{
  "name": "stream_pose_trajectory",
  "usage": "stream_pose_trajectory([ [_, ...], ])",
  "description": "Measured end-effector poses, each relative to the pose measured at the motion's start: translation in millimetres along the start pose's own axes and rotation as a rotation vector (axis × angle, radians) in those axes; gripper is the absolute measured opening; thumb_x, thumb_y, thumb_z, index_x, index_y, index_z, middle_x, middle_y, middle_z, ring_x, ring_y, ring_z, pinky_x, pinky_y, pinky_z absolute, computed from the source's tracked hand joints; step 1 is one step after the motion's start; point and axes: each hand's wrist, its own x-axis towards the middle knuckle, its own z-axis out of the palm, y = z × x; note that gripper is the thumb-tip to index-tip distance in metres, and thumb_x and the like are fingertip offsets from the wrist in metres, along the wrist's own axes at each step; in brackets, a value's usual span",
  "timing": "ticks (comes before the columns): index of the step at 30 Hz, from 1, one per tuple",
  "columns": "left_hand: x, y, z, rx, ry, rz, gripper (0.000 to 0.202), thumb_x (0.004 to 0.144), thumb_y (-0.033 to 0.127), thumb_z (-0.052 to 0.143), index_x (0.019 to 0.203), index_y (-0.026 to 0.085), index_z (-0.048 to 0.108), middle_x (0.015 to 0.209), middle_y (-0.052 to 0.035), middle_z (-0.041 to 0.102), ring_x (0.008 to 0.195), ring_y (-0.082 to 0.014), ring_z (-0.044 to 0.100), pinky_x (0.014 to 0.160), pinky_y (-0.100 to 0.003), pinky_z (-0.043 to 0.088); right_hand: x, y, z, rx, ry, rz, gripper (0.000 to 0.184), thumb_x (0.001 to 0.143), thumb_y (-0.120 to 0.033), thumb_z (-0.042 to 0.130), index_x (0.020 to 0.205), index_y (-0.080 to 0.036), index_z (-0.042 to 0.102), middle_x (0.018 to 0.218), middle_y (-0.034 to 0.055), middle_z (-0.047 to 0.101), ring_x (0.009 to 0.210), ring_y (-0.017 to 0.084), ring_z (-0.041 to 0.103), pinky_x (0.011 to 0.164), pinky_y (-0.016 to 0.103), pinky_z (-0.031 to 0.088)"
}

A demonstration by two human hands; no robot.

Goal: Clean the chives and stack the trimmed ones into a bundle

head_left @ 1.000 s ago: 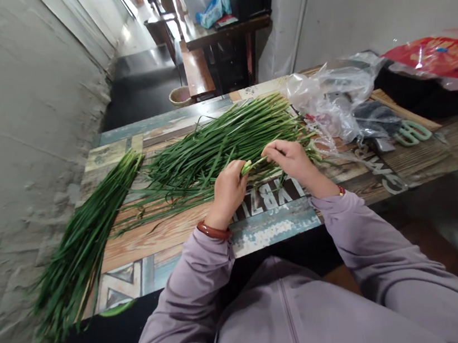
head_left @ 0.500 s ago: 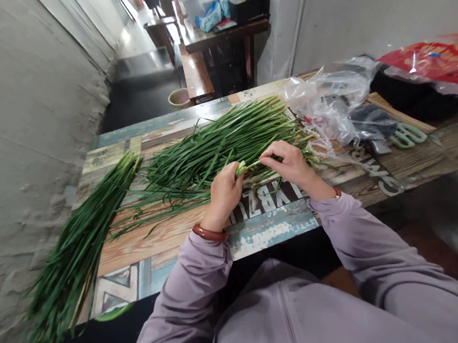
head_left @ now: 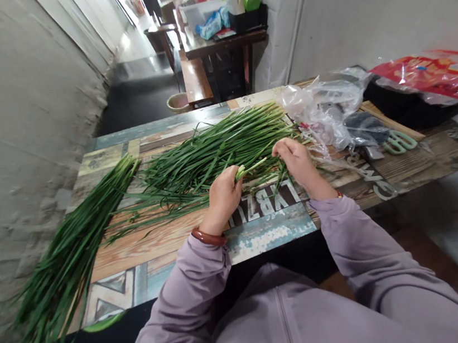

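My left hand (head_left: 224,197) is closed around a few garlic chives (head_left: 241,172), whose pale stem ends poke out past the thumb; one stem reaches further toward the right. A short gap separates that stem from my right hand (head_left: 295,164), whose fingers are pinched together. Whether a scrap sits between those fingertips is too small to tell. Just beyond both hands lies a broad pile of garlic chives (head_left: 214,154), pale ends to the right. Another bundle of garlic chives (head_left: 82,241) rests along the table's left side, its leaf tips hanging over the edge.
On the right of the patterned table (head_left: 271,239) are crumpled clear plastic bags (head_left: 309,110), scissors with pale green handles (head_left: 399,142) and a red plastic bag (head_left: 427,75). Past the table stand a wooden bench (head_left: 195,77), a basket (head_left: 178,103) and a second, loaded table (head_left: 216,46).
My right hand has let go of the stem's end and drawn away to the right. My left hand keeps its hold on the chives. The view has shifted slightly.
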Motion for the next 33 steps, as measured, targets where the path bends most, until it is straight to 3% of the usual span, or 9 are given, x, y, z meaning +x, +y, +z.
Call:
stream_pose_trajectory([
  [3, 0, 0, -0.5, -0.013, 0.001, -0.001, 0.022, 0.099, 0.030, 0.040, 0.083, 0.021, 0.053, 0.083, -0.0042, 0.062, 0.077, -0.0175, 0.055, 0.068, -0.028, 0.036, -5, -8, 8, -0.141, -0.123, -0.168, 0.020, 0.086, -0.044, 0.065, 0.087, -0.024, 0.066, 0.082, 0.0010, 0.069, 0.076, 0.018, 0.062, 0.073, 0.033, 0.048],
  [7, 0, 0, -0.4, -0.023, -0.011, -0.002, 0.022, 0.099, 0.030, 0.041, 0.083, 0.021, 0.053, 0.082, -0.0040, 0.062, 0.075, -0.0172, 0.054, 0.067, -0.028, 0.036, -10, -13, 14, -0.353, -0.220, -0.402, 0.011, 0.088, -0.036, 0.066, 0.085, -0.026, 0.069, 0.091, 0.0031, 0.072, 0.092, 0.021, 0.063, 0.089, 0.039, 0.045],
  [14, -1, 2, 0.3, 0.045, -0.040, 0.015, 0.016, 0.097, 0.026, 0.044, 0.085, 0.022, 0.053, 0.085, -0.0042, 0.063, 0.079, -0.0183, 0.057, 0.067, -0.028, 0.037, -13, -13, 24, -0.297, -0.194, -0.363, 0.021, 0.093, -0.033, 0.056, 0.074, -0.025, 0.061, 0.079, 0.0012, 0.069, 0.080, 0.019, 0.062, 0.083, 0.037, 0.047],
  [22, -1, 0, 3.3, 0.032, -0.029, 0.004, 0.018, 0.098, 0.028, 0.043, 0.084, 0.022, 0.052, 0.084, -0.0042, 0.063, 0.078, -0.0188, 0.055, 0.067, -0.029, 0.035, -9, -4, 18, -0.270, 0.053, -0.154, 0.028, 0.097, -0.039, 0.042, 0.077, -0.024, 0.054, 0.072, 0.0021, 0.063, 0.071, 0.018, 0.059, 0.071, 0.032, 0.046],
  [28, 0, -1, 2.0, -0.009, -0.028, -0.005, 0.021, 0.098, 0.030, 0.042, 0.081, 0.022, 0.051, 0.080, -0.0029, 0.060, 0.074, -0.0173, 0.053, 0.066, -0.028, 0.034, -11, -12, 16, -0.339, -0.147, -0.445, 0.012, 0.089, -0.037, 0.062, 0.088, -0.024, 0.064, 0.092, 0.0040, 0.070, 0.093, 0.022, 0.062, 0.089, 0.038, 0.045],
  [33, 0, -2, 3.5, -0.020, -0.030, 0.004, 0.023, 0.099, 0.032, 0.040, 0.081, 0.022, 0.050, 0.079, -0.0029, 0.060, 0.074, -0.0171, 0.053, 0.066, -0.028, 0.034, -12, -12, 24, -0.304, -0.203, -0.399, 0.018, 0.091, -0.035, 0.061, 0.076, -0.025, 0.065, 0.083, 0.0026, 0.069, 0.085, 0.020, 0.062, 0.085, 0.037, 0.045],
])
